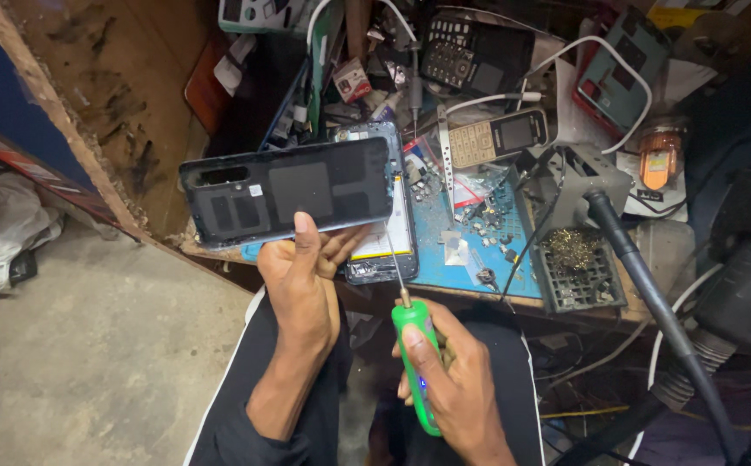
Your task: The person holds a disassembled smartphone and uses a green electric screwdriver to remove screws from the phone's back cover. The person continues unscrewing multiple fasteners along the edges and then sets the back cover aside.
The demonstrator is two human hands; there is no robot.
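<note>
Your right hand, at the bottom centre of the frame, is closed around a green screwdriver; its thin shaft points up toward the opened phone lying on the blue mat on the surface. Your left hand, just left of it, grips the black phone back cover, thumb on its inner side, holding it up flat at centre left. A keypad phone lies further up.
</note>
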